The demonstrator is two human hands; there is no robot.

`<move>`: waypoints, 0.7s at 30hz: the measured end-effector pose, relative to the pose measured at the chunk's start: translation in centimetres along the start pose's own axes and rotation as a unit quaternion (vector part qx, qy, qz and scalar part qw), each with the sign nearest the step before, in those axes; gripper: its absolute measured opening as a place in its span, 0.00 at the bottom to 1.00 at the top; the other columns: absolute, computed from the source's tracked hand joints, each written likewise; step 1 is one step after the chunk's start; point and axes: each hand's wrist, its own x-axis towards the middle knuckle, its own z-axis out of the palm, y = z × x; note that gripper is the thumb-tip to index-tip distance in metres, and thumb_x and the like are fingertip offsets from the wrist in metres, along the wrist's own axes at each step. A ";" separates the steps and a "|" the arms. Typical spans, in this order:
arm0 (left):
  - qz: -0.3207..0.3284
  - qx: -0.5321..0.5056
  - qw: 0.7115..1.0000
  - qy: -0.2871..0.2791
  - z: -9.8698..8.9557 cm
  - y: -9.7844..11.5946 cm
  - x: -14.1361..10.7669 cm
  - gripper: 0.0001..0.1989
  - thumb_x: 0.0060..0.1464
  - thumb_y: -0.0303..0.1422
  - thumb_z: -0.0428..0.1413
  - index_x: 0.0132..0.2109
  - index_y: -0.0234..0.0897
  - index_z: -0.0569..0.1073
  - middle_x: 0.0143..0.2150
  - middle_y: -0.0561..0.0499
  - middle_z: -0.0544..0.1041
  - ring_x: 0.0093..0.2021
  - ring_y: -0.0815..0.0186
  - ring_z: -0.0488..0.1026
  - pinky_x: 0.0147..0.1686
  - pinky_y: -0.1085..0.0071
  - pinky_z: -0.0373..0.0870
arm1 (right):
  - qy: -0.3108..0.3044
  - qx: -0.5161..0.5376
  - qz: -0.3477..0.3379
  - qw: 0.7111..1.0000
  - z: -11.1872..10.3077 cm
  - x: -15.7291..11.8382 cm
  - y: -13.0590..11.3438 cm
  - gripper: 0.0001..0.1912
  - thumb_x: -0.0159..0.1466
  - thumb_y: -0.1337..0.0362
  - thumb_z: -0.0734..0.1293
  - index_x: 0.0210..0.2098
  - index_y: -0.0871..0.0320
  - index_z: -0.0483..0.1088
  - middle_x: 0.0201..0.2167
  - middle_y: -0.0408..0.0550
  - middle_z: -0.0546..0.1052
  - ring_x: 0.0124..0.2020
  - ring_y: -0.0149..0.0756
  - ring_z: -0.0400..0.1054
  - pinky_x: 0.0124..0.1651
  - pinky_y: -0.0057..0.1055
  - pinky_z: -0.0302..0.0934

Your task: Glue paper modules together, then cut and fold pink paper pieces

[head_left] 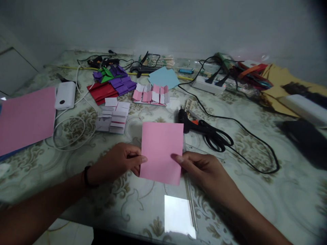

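Note:
A flat pink paper square is held up above the table between my two hands. My left hand pinches its left edge, with the thumb on the front. On the right edge, my right hand grips the paper the same way. Just beyond it lie a black glue gun and black-handled scissors. Folded white paper pieces rest to the left, with pink and white folded pieces behind the paper.
At the left are a large pink sheet, a white power bank and a white cable. Purple folded papers, light blue sheets and a power strip lie at the back. A black cord loops on the right, near yellow paper.

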 end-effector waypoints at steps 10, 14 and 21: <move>0.006 0.035 0.999 0.007 -0.3 -0.1 0.0 0.15 0.62 0.39 0.60 0.29 0.36 0.73 0.25 0.53 0.78 0.29 0.65 0.80 0.31 0.73 0.73 | -0.051 -0.032 -0.015 0.998 0.0 0.2 0.4 0.30 0.72 0.42 0.64 0.23 0.56 0.74 0.20 0.44 0.75 0.24 0.34 0.66 0.30 0.31 0.57; 0.007 0.054 0.998 0.012 -0.3 0.4 -0.2 0.16 0.63 0.39 0.59 0.29 0.35 0.73 0.25 0.54 0.77 0.29 0.66 0.78 0.31 0.74 0.69 | -0.093 -0.039 -0.012 0.995 -0.1 0.2 0.2 0.30 0.72 0.42 0.64 0.22 0.56 0.72 0.19 0.44 0.75 0.22 0.32 0.65 0.30 0.31 0.56; 0.000 0.038 0.999 0.015 -0.1 0.4 -0.1 0.16 0.63 0.39 0.58 0.29 0.35 0.71 0.25 0.53 0.76 0.27 0.66 0.77 0.29 0.74 0.68 | -0.092 -0.025 -0.001 0.995 0.0 0.0 0.0 0.30 0.73 0.42 0.63 0.22 0.55 0.72 0.17 0.42 0.75 0.20 0.31 0.65 0.29 0.30 0.57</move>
